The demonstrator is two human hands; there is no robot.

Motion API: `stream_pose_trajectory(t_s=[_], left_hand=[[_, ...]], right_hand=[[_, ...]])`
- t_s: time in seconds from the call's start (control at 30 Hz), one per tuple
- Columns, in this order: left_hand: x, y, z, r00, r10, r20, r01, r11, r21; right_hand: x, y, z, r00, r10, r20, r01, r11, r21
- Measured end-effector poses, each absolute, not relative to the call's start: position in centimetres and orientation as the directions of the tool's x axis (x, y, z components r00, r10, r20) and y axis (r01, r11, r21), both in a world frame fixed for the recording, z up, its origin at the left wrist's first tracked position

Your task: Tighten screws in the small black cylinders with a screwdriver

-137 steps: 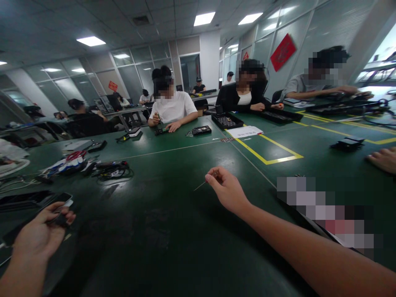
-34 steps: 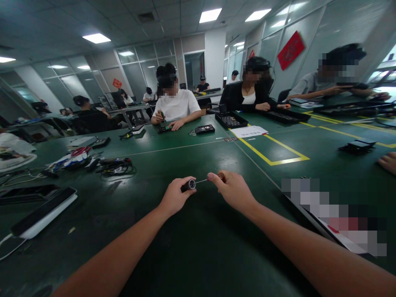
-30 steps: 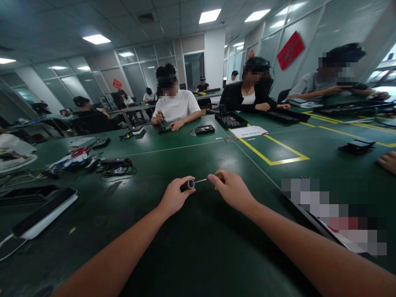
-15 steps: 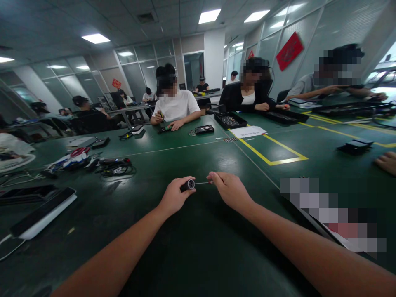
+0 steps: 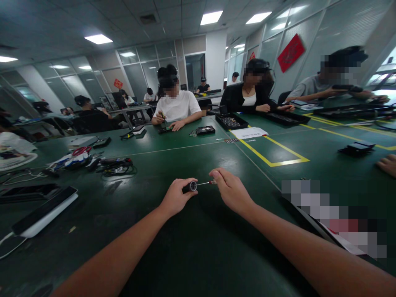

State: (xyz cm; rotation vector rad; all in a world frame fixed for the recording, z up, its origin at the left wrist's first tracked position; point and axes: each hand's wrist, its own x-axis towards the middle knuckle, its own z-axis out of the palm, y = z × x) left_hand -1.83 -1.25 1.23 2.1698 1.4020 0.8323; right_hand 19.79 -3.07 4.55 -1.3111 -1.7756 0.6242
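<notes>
My left hand (image 5: 175, 196) is closed around a short black cylinder (image 5: 189, 187) with a pale ring around its open-looking round end, which faces toward me. It resembles a flashlight head, though its exact kind is unclear. In my right hand (image 5: 230, 187) is a thin screwdriver (image 5: 206, 182), its red handle end showing by the fingertips. The metal shaft runs left to the cylinder's round end. Whether the tip touches it or sits inside cannot be made out. Both hands are above the green table (image 5: 185, 247).
Bundled black cables (image 5: 117, 166) and a power strip (image 5: 46, 212) lie at left. Across the table, a person in a white shirt (image 5: 179, 105) handles a green board beside a black drive (image 5: 205, 130). A black parts tray (image 5: 231, 121) and a paper sheet (image 5: 249, 132) are at centre right.
My right hand has shifted slightly, and more of the screwdriver's red handle shows beyond the fingertips. The left hand keeps its hold on the cylinder, with the whole view moved a little.
</notes>
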Motion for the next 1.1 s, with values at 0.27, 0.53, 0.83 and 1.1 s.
stream_pose_trajectory(t_s=[0.27,0.53,0.83,1.1], left_hand=[[-2.1,-0.8,0.5,0.272,0.919,0.286,0.633,-0.395,0.666],[-1.5,-1.4,1.1,0.354,0.882,0.312,0.673,-0.472,0.569],[-1.4,-1.5,1.3,0.319,0.897,0.306,0.670,-0.442,0.596],[-1.5,-1.3,1.0,0.308,0.900,0.307,0.667,-0.434,0.606]], right_hand=[[19.6,-2.8,3.4,-0.068,0.946,0.317,0.333,0.322,-0.886],[19.1,-1.5,2.1,0.116,0.992,0.053,-0.075,0.062,-0.995],[19.0,-1.6,1.8,0.146,0.974,0.171,-0.022,0.176,-0.984],[19.5,-2.3,2.8,0.018,0.963,0.267,0.111,0.264,-0.958]])
